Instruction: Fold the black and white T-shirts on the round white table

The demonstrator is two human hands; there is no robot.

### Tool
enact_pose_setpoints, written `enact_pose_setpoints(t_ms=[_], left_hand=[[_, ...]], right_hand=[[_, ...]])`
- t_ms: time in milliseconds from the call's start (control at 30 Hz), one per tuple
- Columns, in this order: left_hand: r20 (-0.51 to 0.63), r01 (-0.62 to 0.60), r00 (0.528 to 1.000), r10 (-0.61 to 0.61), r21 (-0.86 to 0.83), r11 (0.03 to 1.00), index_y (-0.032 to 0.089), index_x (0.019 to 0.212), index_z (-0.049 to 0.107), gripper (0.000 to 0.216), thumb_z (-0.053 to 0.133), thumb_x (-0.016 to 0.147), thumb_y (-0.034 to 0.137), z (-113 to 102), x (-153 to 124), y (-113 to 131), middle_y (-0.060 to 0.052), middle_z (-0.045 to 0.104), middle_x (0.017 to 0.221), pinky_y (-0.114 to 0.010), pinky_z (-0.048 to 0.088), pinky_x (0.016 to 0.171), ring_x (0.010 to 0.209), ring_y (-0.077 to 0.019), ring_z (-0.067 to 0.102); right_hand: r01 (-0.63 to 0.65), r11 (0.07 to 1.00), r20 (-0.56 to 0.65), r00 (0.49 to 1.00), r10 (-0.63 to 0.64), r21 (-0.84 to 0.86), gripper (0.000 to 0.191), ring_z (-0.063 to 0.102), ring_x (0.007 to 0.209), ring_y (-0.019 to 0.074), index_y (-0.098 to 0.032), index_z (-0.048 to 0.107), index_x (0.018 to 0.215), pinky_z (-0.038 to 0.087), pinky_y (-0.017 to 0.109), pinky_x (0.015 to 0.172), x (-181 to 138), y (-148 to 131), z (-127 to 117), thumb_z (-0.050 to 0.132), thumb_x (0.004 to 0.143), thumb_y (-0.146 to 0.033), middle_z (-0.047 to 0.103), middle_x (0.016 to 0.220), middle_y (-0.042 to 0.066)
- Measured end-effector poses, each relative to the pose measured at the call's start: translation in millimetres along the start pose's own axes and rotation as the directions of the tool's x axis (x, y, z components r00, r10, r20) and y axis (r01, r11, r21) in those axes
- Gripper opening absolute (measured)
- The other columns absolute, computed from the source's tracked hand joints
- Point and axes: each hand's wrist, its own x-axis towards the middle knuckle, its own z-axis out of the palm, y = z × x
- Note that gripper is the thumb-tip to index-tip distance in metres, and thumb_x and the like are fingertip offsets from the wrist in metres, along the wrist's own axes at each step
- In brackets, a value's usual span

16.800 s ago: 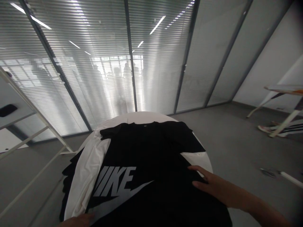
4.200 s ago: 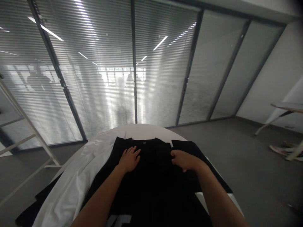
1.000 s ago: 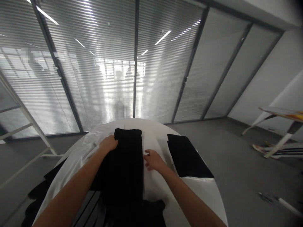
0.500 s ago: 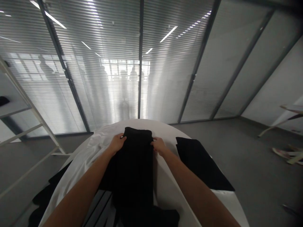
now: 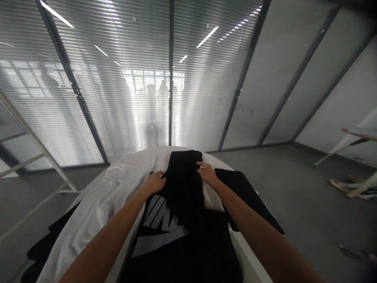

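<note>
A black garment [image 5: 203, 236] with large grey lettering lies lengthwise over the round table, its far end in a narrow folded strip near the table's back rim. My left hand [image 5: 156, 182] has its fingers curled on the left edge of the garment, beside the print. At the right edge, close to the far end, my right hand [image 5: 207, 173] touches the cloth with thumb and forefinger apart. A white garment [image 5: 108, 196], rumpled and glossy, is spread to the left of my left hand. Another black cloth [image 5: 247, 196] lies flat to the right, partly behind my right forearm.
A white-covered table [image 5: 160, 151] carries the clothes. Dark cloth [image 5: 44, 239] hangs at the lower left. A white metal frame [image 5: 44, 151] stands on the left, a chair-like piece [image 5: 356, 135] on the right. Beyond is a glass wall with blinds [image 5: 200, 106].
The garment's far end has shifted right and away from me, and the grey lettering has come into view. Both hands have moved right; my right thumb and forefinger have parted.
</note>
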Motion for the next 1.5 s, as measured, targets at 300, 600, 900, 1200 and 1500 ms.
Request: enact_pose_setpoints(t_ms=[300, 600, 900, 1200, 1500], left_hand=[[0.088, -0.339, 0.941, 0.328, 0.264, 0.903, 0.026, 0.135, 0.057, 0.054, 0.048, 0.082, 0.016, -1.7, -80.2, 12.5, -0.012, 0.054, 0.131, -0.042, 0.039, 0.103, 0.120, -0.0268, 0.051], [0.235, -0.470, 0.873, 0.427, 0.177, 0.865, 0.037, 0.143, 0.044, 0.067, 0.048, 0.081, 0.012, 18.0, -145.0, 13.3, -0.006, 0.050, 0.137, -0.060, 0.020, 0.113, 0.128, -0.0270, 0.045], [0.139, -0.500, 0.866, 0.480, 0.205, 0.842, 0.036, 0.128, 0.058, 0.051, 0.056, 0.082, 0.016, 15.5, -149.1, 2.7, -0.007, 0.053, 0.133, -0.062, 0.013, 0.113, 0.127, -0.0285, 0.044], [0.163, -0.615, 0.780, 0.605, 0.020, 0.788, 0.024, 0.100, 0.065, 0.034, 0.057, 0.070, 0.008, 3.0, -159.8, 17.5, -0.003, 0.064, 0.104, -0.046, 0.024, 0.112, 0.106, -0.0214, 0.053], [0.209, -0.636, 0.758, 0.618, 0.026, 0.771, 0.027, 0.106, 0.067, 0.050, 0.051, 0.065, 0.004, -8.9, -161.9, 18.0, -0.003, 0.060, 0.096, -0.041, 0.037, 0.098, 0.098, -0.0210, 0.052]], right_hand=[[0.381, 0.835, 0.460, 0.870, -0.179, -0.396, 0.034, 0.064, 0.098, 0.0257, -0.016, 0.066, 0.115, 0.046, 0.034, 0.084, -90.3, 15.0, -16.5, 0.053, 0.090, -0.036, 0.069, 0.108, 0.013], [0.427, 0.845, 0.531, 0.820, -0.211, -0.323, 0.039, 0.061, 0.110, 0.0282, -0.024, 0.064, 0.121, 0.042, 0.039, 0.095, -162.8, 0.0, -40.4, 0.060, 0.084, -0.034, 0.067, 0.118, 0.010], [0.354, 0.927, 0.560, 0.746, -0.360, 0.125, 0.047, 0.061, 0.086, 0.0150, -0.025, 0.060, 0.127, 0.049, 0.027, 0.078, -192.4, -23.6, -33.1, 0.060, 0.081, -0.021, 0.066, 0.109, 0.003], [0.339, 0.880, 0.402, 0.793, -0.458, 0.334, 0.034, 0.057, 0.080, 0.0117, -0.024, 0.064, 0.120, 0.046, 0.025, 0.076, -195.2, -45.8, -11.2, 0.056, 0.087, -0.020, 0.066, 0.098, 0.000], [0.199, 0.946, 0.616, 0.721, -0.317, 0.255, 0.045, 0.059, 0.086, 0.0158, -0.022, 0.063, 0.121, 0.047, 0.026, 0.075, -195.5, -11.8, -27.1, 0.070, 0.079, -0.034, 0.064, 0.103, 0.003]])
